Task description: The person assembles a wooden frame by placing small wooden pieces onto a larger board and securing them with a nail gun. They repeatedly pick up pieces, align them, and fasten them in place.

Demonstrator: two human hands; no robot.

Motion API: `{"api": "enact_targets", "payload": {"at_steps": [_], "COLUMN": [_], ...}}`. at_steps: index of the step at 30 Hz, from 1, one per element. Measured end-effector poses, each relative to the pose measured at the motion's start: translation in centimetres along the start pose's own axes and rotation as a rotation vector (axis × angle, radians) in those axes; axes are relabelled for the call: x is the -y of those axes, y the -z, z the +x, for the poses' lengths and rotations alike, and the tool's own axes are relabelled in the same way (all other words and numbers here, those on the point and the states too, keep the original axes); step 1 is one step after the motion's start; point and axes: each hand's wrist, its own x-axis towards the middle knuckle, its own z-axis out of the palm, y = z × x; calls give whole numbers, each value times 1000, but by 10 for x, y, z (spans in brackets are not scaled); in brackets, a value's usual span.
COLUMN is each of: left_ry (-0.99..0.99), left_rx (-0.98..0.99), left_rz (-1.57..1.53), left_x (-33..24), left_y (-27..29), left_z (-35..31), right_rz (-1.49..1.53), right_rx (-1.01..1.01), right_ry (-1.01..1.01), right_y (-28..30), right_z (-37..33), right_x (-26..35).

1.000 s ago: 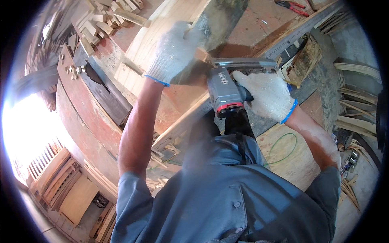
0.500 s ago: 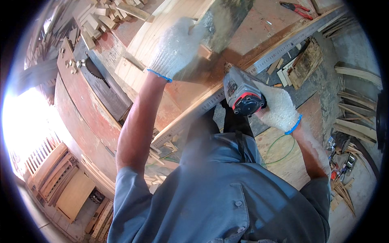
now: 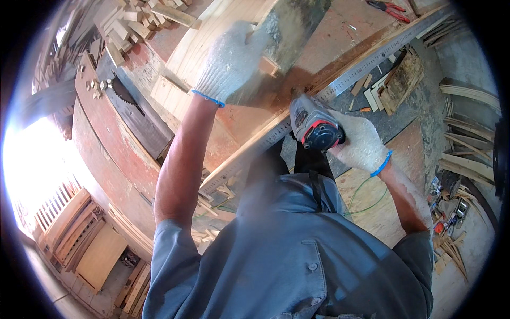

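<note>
My left hand point(image 3: 229, 66), in a white knitted glove with a blue cuff, rests on a pale wooden board point(image 3: 194, 53) on the workbench. Blur hides its fingers, so their grip is unclear. A darker, dusty board point(image 3: 300, 34) lies beside that hand, with a small wood block point(image 3: 268, 66) close to the fingertips. In my right hand point(image 3: 364, 143), also gloved, is a grey nail gun point(image 3: 313, 119) with a black round cap and red trim. The glove wraps round its handle. The tool's nose points at the bench edge, near a long ruler strip point(image 3: 366, 65).
Red-handled pliers point(image 3: 390, 9) lie at the bench's far right. Cut wood blocks point(image 3: 125, 32) are heaped at far left, near a circular saw blade point(image 3: 125, 93). Wood offcuts point(image 3: 401, 80) and a green hose point(image 3: 366, 199) are below the bench. Boards point(image 3: 467, 133) stand at right.
My right hand and the nail gun have shifted slightly left. The left hand stays at nearly the same place on the boards.
</note>
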Motion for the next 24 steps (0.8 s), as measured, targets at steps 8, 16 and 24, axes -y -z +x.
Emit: {"api": "enact_targets", "payload": {"at_steps": [8,16,24], "left_ry": [-430,-31,87], "left_rx": [-89,13,-30], "left_rz": [94,49,-115], "left_x": [26,-24,-12], "left_y": [-8,10,-4], "left_z": [0,-4,-6], "right_rz": [25,403,400], "right_rx": [38,-152,62], "right_ry": [-69,-111,-444], "right_y": [4,-48,-43], "right_z": [2,-23,-19], "right_x": [1,-65,-90]}}
